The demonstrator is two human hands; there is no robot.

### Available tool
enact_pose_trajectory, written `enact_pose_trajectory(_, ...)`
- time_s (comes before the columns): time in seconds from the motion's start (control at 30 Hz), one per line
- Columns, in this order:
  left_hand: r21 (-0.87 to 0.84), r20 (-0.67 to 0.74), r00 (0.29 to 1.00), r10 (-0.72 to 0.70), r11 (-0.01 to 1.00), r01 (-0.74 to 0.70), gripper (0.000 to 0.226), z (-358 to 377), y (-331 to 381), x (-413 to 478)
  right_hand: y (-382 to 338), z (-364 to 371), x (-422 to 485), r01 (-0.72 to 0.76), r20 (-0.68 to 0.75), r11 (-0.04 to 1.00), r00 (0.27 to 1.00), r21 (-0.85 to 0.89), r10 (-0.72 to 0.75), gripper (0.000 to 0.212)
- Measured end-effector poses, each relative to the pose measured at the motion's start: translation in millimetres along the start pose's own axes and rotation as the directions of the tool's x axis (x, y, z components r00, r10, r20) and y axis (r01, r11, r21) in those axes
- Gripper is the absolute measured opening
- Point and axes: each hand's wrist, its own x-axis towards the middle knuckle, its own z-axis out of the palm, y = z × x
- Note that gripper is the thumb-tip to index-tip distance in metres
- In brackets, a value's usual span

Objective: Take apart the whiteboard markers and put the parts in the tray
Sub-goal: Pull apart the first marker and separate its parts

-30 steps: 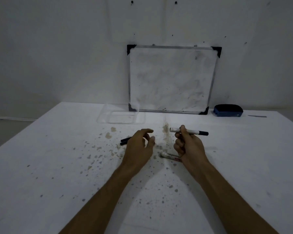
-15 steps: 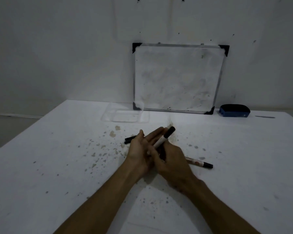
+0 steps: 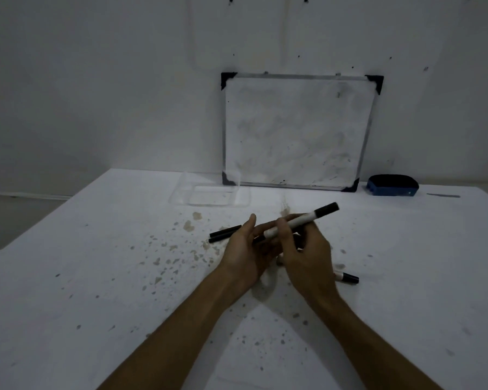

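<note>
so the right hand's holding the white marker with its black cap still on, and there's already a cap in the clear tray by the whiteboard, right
Not quite. In the head view the clear tray holds nothing yet. The rest stands: the right hand holds the white marker with its black cap on, and the tray sits by the whiteboard.

My left hand (image 3: 247,253) and right hand (image 3: 307,257) are bare, with no glove, ring or watch on either. Both forearms are bare too, uncovered all the way to the bottom edge of the view, with no sleeve showing. My fingers (image 3: 283,229) are slim, with short nails.
</note>
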Motion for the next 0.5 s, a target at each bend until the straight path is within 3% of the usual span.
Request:
enact_pose_trajectory(0.17,0.272,-0.007,0.986,0.168,0.949,-0.16,0.026,-2.9,3.7,3.9,2.0,-13.6,13.4,-0.105,-0.096,0.992,0.989,0.075,0.112,0.024)
enact_pose_trajectory(0.3,0.476,0.014,0.951,0.31,0.834,-0.279,0.018,-9.8,6.5,3.6,9.3,-25.6,28.1,-0.223,-0.096,0.969,0.968,0.106,0.233,0.032)
enact_pose_trajectory(0.37,0.618,0.001,0.929,0.37,0.73,-0.291,0.019,-13.4,10.2,1.4,12.8,-38.2,34.1,-0.23,-0.085,0.972,0.97,-0.037,0.226,0.039)
enact_pose_trajectory(0.5,0.715,0.026,0.869,0.494,0.598,-0.361,0.015,-22.2,13.7,0.7,20.7,-62.5,38.8,-0.136,0.043,0.908,0.985,-0.395,0.166,0.036)
